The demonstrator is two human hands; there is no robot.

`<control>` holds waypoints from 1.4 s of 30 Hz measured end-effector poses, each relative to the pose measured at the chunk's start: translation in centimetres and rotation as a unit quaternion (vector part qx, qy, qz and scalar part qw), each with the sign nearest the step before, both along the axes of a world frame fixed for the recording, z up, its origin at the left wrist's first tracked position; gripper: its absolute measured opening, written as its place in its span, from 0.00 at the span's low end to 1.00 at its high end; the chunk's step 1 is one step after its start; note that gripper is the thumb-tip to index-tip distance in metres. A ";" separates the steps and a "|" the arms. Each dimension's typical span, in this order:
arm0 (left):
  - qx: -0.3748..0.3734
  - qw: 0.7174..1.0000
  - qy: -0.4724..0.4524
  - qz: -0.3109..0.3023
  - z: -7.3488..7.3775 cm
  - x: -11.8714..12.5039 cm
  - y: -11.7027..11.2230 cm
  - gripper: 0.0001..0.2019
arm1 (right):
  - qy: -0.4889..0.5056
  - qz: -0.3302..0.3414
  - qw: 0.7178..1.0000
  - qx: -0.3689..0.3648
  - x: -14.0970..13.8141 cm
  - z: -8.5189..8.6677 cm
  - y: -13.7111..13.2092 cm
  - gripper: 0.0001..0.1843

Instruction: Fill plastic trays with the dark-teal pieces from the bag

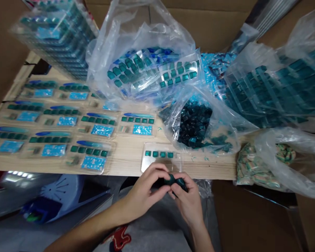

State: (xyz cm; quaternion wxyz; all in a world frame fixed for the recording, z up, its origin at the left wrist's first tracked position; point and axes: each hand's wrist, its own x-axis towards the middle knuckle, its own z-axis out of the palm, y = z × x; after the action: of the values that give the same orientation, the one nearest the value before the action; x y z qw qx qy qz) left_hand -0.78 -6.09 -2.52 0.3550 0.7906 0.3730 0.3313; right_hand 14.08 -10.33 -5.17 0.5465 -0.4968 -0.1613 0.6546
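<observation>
At the table's front edge, my left hand pinches a small dark teal piece that looks like a keycap. My right hand is closed around one or more similar dark pieces, partly hidden by the fingers. The two hands meet, fingertips nearly touching. Just beyond them lies a clear plastic tray with several teal square pieces in a row; its right end slot looks unfilled. Behind it, an open clear bag holds a heap of loose dark teal pieces.
Filled trays with teal pieces, blue sticks and blue packets cover the left of the table. A tall tray stack stands behind them. A large plastic bag, more stacked trays and a bag of striped pieces are around.
</observation>
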 end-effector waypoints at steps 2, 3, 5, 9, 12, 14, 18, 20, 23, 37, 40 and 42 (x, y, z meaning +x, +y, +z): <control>0.011 1.000 0.011 -0.008 0.2 0.1 0.2 0.04 | -0.034 0.016 0.999 0.007 0.0 -0.2 -0.3 0.12; 0.048 0.999 0.020 -0.011 0.2 0.2 0.2 0.05 | -0.041 0.022 0.999 0.008 0.0 -0.3 -0.4 0.12; 0.141 0.989 0.042 -0.009 0.0 0.3 0.3 0.07 | -0.042 0.030 0.999 0.000 0.1 -0.3 -0.6 0.12; 0.238 0.970 0.051 -0.009 -1.1 0.4 0.1 0.07 | -0.090 0.045 0.995 -0.010 0.9 -0.4 -0.7 0.16; 0.168 0.982 0.087 -0.023 -1.9 -0.1 0.1 0.10 | -0.332 0.041 0.941 0.054 2.7 -0.8 0.4 0.12; 0.095 0.984 0.145 -0.040 -2.4 -0.8 0.4 0.10 | -0.511 0.038 0.849 0.133 4.0 -1.3 1.7 0.10; -0.007 0.961 0.259 -0.097 -2.8 -2.2 1.7 0.08 | -0.557 0.091 0.801 0.201 5.6 -2.7 4.5 0.12; -0.044 0.951 0.285 -0.116 -2.8 -2.5 2.4 0.08 | -0.562 0.119 0.789 0.218 5.8 -3.3 5.4 0.12; -0.090 0.946 0.279 -0.139 -2.4 -2.7 3.5 0.10 | -0.570 0.156 0.775 0.225 5.8 -3.7 5.9 0.11; 0.112 0.938 0.308 -0.112 -2.3 -2.0 2.7 0.09 | -0.557 0.020 0.821 0.119 6.6 -2.6 2.4 0.15; 0.044 0.970 0.215 -0.101 -0.1 -3.1 3.3 0.09 | -0.475 0.010 0.878 0.055 5.7 -2.0 1.0 0.16; -0.018 0.977 0.180 -0.112 1.1 -3.5 3.9 0.08 | -0.407 0.004 0.913 0.020 4.9 -1.7 0.7 0.19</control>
State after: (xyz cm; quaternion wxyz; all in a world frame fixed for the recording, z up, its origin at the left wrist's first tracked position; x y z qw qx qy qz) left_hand -4.30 -2.15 -1.41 0.3311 0.8673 0.3461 0.1351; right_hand 19.03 -9.58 -6.91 0.4410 -0.7084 -0.3844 0.3948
